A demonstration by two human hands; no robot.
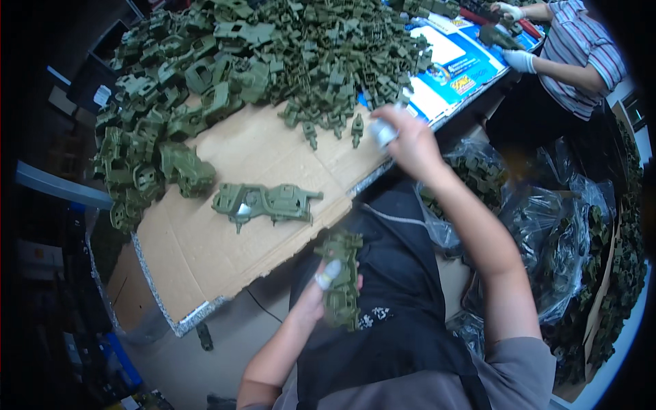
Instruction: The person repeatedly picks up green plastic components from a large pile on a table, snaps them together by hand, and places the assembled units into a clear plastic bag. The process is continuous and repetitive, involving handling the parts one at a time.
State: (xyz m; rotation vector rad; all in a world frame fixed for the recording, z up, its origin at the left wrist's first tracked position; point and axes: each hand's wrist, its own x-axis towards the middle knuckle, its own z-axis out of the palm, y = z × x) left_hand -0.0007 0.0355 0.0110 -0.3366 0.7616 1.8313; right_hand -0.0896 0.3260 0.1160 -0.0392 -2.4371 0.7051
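Observation:
My left hand (318,290) grips an olive-green plastic toy vehicle body (342,301) over my dark apron, its thumb in a pale covering lying across the piece. The body is upended lengthwise and slightly blurred. My right hand (415,145) is raised over the table's near edge, beside the small green parts. White coverings show at its fingertips; motion blur hides whether it holds anything. Closest to it, a small green part (357,130) lies on the cardboard. Another green vehicle body (270,203) rests on the cardboard, left of my hands.
A large heap of small green parts (335,61) covers the table's far side, with bigger green bodies (140,174) on the left. The cardboard (198,253) ends near my apron. Plastic bags of parts (540,225) stand right. A gloved person (577,68) works at far right.

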